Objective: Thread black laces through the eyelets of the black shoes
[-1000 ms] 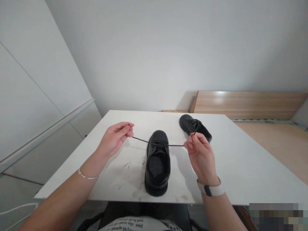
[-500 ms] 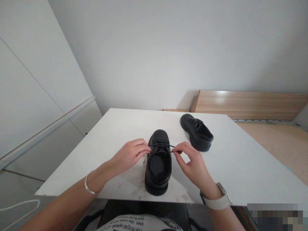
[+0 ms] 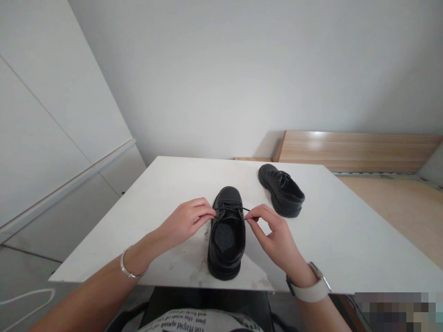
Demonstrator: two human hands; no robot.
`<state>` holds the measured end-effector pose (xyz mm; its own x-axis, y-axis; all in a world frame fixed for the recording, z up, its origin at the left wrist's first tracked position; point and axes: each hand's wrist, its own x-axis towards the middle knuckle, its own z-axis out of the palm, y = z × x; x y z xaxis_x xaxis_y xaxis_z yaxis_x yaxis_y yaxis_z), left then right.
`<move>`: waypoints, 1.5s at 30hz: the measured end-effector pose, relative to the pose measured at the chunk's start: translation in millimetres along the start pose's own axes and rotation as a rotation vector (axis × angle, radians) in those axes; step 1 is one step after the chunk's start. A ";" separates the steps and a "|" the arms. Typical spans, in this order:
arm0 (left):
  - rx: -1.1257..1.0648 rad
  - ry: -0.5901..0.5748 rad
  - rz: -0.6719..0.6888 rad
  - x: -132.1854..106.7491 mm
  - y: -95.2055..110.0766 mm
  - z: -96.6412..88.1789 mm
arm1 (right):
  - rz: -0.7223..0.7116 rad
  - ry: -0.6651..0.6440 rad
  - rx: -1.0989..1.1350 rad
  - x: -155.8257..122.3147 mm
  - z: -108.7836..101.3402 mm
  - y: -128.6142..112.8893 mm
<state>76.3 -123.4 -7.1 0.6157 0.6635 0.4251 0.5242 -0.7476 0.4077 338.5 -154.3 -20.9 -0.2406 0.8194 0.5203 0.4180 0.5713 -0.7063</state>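
Observation:
A black lace-up shoe stands on the white table, heel toward me. My left hand rests against the shoe's left side, fingers pinched on the left end of the black shoelace. My right hand is at the shoe's right side and pinches the right end of the lace. Both hands sit close to the eyelets, with the lace short and slack between them. A bracelet is on my left wrist, a white watch on my right.
A second black shoe lies on the table behind and to the right. Dark scuff marks show on the tabletop near the front edge. White cabinets stand at left; a wooden bed frame is behind right.
A second ago my hands held the lace ends stretched wide apart. They have moved inward to the shoe's sides and stay there, still pinching the lace.

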 end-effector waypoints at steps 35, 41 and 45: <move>0.049 0.021 0.047 2.4 7.7 -0.1 | -0.105 0.029 -0.370 -5.3 -0.4 -2.8; 0.116 0.006 0.043 -1.0 2.3 0.2 | -0.095 0.048 -0.350 -4.6 -0.3 -2.9; 0.130 0.008 0.052 0.4 1.2 1.6 | -0.090 0.050 -0.350 -3.4 0.5 -1.8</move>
<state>78.1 -124.1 -7.7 0.6393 0.6239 0.4494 0.5641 -0.7777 0.2773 338.1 -158.1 -21.7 -0.2511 0.7581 0.6018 0.6736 0.5834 -0.4539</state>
